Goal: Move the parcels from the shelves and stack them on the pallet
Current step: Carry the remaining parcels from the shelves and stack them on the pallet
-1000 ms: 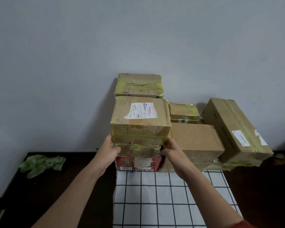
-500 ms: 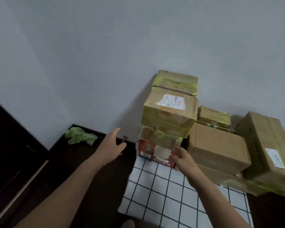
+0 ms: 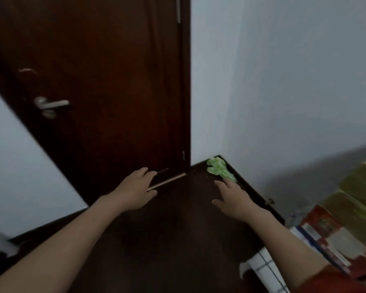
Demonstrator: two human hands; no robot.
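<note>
1. While nothing is held, the left hand [image 3: 135,191] and right hand [image 3: 232,197] are seen spread and empty above a dark floor [image 3: 167,240].
2. Taped parcels [image 3: 347,210] are stacked at the right edge, next to a checked cloth [image 3: 266,269].
3. Stiff cardboard, judged fairly light, is best gripped at opposite sides.

dark wooden door [image 3: 106,85], grey wall [image 3: 283,81], dark floor [image 3: 167,240]

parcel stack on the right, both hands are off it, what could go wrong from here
1. Parcels sit piled on a red box, with neither the left hand nor the right hand steadying them; they might topple.
2. The green rag on the floor could cause a slip.
</note>
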